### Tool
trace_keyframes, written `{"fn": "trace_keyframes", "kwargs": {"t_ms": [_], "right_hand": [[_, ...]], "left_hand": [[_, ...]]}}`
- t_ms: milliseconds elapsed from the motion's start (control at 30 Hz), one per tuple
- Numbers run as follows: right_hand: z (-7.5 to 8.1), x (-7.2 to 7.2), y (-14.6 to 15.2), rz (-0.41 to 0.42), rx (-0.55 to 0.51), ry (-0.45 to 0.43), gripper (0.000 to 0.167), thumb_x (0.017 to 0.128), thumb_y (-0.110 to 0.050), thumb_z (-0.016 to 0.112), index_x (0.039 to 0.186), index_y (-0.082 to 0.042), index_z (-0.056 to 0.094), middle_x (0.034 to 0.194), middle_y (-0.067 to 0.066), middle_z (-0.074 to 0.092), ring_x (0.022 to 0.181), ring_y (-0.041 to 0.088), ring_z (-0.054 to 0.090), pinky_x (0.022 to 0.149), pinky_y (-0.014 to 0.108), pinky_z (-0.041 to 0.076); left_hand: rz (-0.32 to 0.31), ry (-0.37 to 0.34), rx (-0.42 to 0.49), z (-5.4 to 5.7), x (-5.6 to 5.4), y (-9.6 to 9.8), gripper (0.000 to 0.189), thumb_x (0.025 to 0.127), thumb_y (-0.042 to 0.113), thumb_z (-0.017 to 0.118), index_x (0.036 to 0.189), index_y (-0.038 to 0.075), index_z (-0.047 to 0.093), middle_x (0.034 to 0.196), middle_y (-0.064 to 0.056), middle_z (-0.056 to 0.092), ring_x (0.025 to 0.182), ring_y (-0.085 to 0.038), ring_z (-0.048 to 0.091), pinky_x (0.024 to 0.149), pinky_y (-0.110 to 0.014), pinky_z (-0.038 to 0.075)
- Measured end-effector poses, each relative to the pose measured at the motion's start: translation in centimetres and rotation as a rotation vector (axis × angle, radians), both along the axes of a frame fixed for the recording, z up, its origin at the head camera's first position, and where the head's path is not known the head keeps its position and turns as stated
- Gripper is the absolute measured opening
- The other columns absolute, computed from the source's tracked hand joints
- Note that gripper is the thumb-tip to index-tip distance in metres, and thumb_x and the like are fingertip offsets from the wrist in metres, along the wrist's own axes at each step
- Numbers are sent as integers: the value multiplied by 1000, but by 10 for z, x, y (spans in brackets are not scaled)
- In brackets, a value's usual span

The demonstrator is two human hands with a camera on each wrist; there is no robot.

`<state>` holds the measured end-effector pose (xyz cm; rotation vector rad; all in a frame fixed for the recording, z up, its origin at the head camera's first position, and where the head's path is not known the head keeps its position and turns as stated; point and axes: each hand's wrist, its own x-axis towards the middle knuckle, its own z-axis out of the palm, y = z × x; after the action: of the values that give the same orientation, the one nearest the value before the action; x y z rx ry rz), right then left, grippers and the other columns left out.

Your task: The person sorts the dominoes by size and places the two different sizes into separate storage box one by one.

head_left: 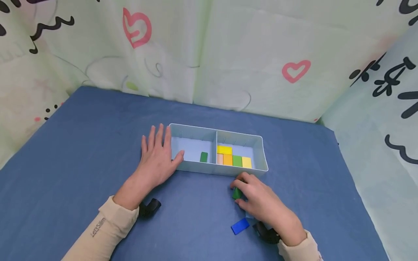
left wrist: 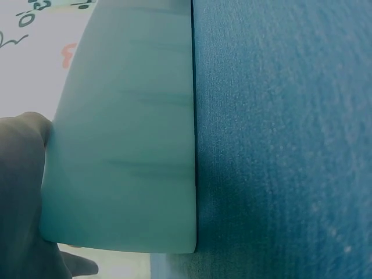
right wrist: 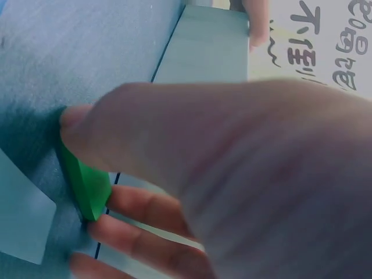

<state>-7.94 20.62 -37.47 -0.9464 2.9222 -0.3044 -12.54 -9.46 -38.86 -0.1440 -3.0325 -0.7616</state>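
Observation:
A pale blue box (head_left: 196, 167) with two compartments lies across the table. My left hand (head_left: 156, 156) rests against its left end, fingers straight and spread, thumb over the front wall. In front of the box's right part, my right hand (head_left: 262, 197) pinches a green block (head_left: 236, 193) between thumb and fingers. The right wrist view shows the green block (right wrist: 93, 189) tilted, low over the cloth. A blue block (head_left: 240, 226) and a light blue block (head_left: 249, 215), partly hidden by the hand, lie nearer the front.
Inside the left compartment is a dark green block (head_left: 204, 157). The right one holds several blocks: a yellow block (head_left: 224, 149) behind a row with an orange block (head_left: 228, 160) and a green one. A printed curtain (head_left: 248, 54) stands behind the blue tablecloth (head_left: 81, 145).

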Motion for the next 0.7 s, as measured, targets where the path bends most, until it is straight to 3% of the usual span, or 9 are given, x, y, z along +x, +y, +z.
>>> {"fn": "trace_keyframes", "kwargs": {"t_ms": [700], "right_hand": [[-5,-2,1,-1,-66,6,24,78,-10,82,99,-16,72,101,-4,57,89,11,52,72,28,50]], "left_hand": [[-1,3,7,-1,0,0,84,100,47,46,159,2,7,165,-25,6,153,-44,-2,118,-67,0]]}}
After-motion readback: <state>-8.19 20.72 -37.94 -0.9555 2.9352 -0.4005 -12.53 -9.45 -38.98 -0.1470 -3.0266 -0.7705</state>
